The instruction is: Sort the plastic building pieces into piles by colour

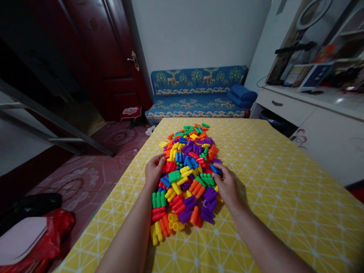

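A long heap of plastic toy pieces (186, 172) in red, yellow, green, blue, purple and orange lies on the yellow patterned tablecloth (270, 182). At the heap's left edge is my left hand (155, 169), its fingers curled by some red pieces (170, 167); what it grips, if anything, is hidden. On the right side my right hand (226, 182) has its thumb and fingers around a blue piece (215, 169). Nearest me, yellow, orange and purple pieces spread over the cloth.
Beyond the table is a blue patterned sofa (196, 98). A white cabinet (318, 121) stands at the right. Left are a metal ladder-like frame (57, 131), a red stool (131, 112) and a red bag (61, 231) on the floor.
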Demonstrator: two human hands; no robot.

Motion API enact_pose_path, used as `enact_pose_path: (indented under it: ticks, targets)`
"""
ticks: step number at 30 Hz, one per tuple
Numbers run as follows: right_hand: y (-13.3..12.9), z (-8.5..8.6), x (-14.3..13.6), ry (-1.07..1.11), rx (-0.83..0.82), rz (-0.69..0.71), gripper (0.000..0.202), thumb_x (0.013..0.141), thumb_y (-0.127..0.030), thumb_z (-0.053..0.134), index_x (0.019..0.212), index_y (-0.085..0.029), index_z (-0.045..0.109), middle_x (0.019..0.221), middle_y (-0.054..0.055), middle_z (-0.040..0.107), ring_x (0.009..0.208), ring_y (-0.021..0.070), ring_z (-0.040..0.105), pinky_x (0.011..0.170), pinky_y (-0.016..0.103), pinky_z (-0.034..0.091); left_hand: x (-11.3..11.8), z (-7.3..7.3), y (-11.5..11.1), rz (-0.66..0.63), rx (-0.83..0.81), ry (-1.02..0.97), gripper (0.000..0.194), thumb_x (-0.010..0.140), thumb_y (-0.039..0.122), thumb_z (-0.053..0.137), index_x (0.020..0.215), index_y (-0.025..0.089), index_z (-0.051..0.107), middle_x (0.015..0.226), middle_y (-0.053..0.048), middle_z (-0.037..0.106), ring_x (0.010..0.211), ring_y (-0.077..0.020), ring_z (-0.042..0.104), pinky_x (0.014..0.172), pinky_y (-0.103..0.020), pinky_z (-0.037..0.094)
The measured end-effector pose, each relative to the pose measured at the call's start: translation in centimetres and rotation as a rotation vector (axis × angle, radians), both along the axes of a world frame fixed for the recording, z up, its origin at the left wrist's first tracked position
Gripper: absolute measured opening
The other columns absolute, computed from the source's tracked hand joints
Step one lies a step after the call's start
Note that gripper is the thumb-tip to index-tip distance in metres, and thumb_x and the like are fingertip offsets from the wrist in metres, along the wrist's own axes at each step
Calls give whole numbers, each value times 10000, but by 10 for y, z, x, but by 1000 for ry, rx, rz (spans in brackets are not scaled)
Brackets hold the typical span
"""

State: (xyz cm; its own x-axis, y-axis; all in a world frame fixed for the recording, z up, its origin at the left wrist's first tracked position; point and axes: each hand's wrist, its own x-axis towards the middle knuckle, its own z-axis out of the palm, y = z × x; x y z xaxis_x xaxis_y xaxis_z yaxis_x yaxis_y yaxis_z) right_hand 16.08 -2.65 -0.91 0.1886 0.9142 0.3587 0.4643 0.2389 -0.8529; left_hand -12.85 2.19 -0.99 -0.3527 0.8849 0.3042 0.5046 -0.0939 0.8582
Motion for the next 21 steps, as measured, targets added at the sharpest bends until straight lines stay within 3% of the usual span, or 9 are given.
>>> enact_pose_path:
  ticks: [8,14,18,21]
  targets:
    - [2,-5,-1,248,-26,5,330,822,-345,563,1115,-218,644,1159,81,689,1104,235,628,988,417,493,2,4,-2,2,-11,-8,400,851,450,555,1084,182,739,1105,-87,744,1014,-245,679,891,-341,509]
    - [5,-9,0,508,-36,0,415,822,-414,596,1172,-191,582,1165,119,689,1017,246,677,876,400,564,2,5,-1,2,-16,-22,402,846,451,560,1079,177,739,1108,-90,742,1014,-244,677,898,-336,501]
    - [15,-10,19,374,-30,-11,376,806,-400,593,1136,-218,597,1103,101,707,986,243,687,856,391,568,1,3,0,4,-27,-15,392,846,451,557,1074,189,738,1092,-82,747,1008,-243,682,880,-329,508]
    - [22,-9,44,53,-9,-90,327,800,-387,574,1081,-234,640,1052,102,709,958,257,682,840,413,565,0,2,0,11,-34,2,391,850,460,554,1079,201,737,1099,-76,745,1011,-244,682,877,-330,510]
